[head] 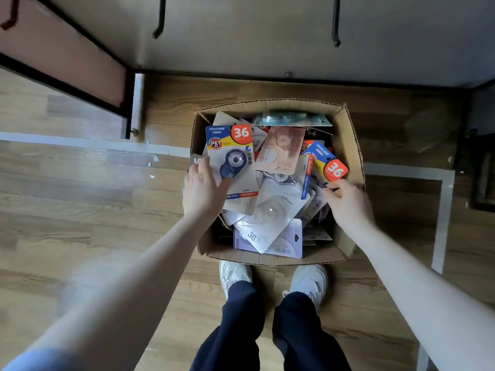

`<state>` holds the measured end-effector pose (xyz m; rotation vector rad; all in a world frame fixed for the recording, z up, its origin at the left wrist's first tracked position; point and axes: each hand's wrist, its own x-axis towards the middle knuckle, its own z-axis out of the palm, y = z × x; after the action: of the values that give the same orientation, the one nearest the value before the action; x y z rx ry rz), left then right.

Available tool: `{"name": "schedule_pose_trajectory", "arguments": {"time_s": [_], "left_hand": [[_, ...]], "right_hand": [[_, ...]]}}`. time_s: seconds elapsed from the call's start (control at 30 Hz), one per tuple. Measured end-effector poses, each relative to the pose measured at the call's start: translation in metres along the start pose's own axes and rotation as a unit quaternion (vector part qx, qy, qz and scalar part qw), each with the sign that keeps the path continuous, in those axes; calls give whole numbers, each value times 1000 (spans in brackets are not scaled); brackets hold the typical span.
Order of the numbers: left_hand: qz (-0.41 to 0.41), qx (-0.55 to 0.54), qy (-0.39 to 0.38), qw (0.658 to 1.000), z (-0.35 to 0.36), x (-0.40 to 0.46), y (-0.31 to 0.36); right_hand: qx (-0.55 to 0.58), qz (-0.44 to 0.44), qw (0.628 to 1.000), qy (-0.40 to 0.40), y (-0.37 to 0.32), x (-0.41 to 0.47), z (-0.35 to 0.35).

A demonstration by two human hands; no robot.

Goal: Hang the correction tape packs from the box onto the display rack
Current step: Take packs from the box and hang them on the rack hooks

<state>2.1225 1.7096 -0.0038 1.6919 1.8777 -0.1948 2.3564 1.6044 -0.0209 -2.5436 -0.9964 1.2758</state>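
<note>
Gripping a blue correction tape pack (232, 162) at the cardboard box's (353, 145) left wall, long axis pointing rackward, left hand (202, 186) leads; right hand (347, 200) pinches another pack (324, 164) at its right wall.

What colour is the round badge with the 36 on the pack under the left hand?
Red-orange with white numerals, on the pack the left hand holds; clearest in the head view.

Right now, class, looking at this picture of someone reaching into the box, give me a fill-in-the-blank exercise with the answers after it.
1. The cardboard box of packs stands on the ____.
2. The left hand holds a pack with the number ____ in a red patch.
3. The right hand pinches another pack at the box's ____ side.
4. Two black ____ hang empty above.

Answers: floor; 36; right; hooks
</note>
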Motion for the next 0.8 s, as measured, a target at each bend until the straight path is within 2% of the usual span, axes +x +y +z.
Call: {"name": "schedule_pose_trajectory", "arguments": {"time_s": [0.17, 0.33, 0.5, 0.7, 0.8], "left_hand": [[-10, -19, 34, 999, 6, 26, 5], [-34, -101, 43, 993, 14, 39, 7], [-35, -158, 18, 987, 10, 35, 2], [-10, -202, 13, 979, -4, 25, -6], [-1, -176, 2, 984, -10, 27, -8]], "right_hand": [[52, -18, 996, 65, -17, 34, 1], [59, 44, 997, 39, -48, 54, 14], [66, 114, 991, 20, -68, 53, 28], [20, 126, 987, 97, -79, 37, 38], [70, 126, 989, 26, -81, 36, 38]]}}
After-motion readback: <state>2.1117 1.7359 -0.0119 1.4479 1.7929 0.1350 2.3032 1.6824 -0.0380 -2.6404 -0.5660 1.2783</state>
